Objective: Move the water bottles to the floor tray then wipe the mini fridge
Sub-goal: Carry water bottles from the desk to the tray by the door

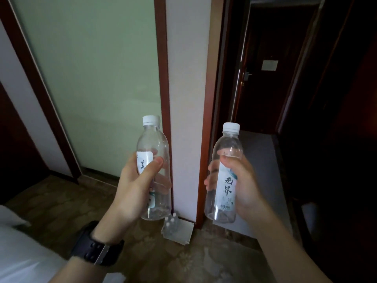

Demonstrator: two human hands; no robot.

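Note:
I hold two clear water bottles upright in front of me, each with a white cap and a white label. My left hand [135,186] grips the left bottle [153,144] around its middle. My right hand [241,186] grips the right bottle [227,148] the same way. Far below them, on the patterned carpet against the foot of the white wall column, lies a white floor tray [183,232]. Several small bottles [172,220] stand on its left part. The mini fridge is not in view.
A frosted glass panel [98,78] in a red-brown frame fills the left. A dark hallway with a door [265,78] opens on the right. White bedding [18,252] lies at the lower left. A black watch [95,244] is on my left wrist.

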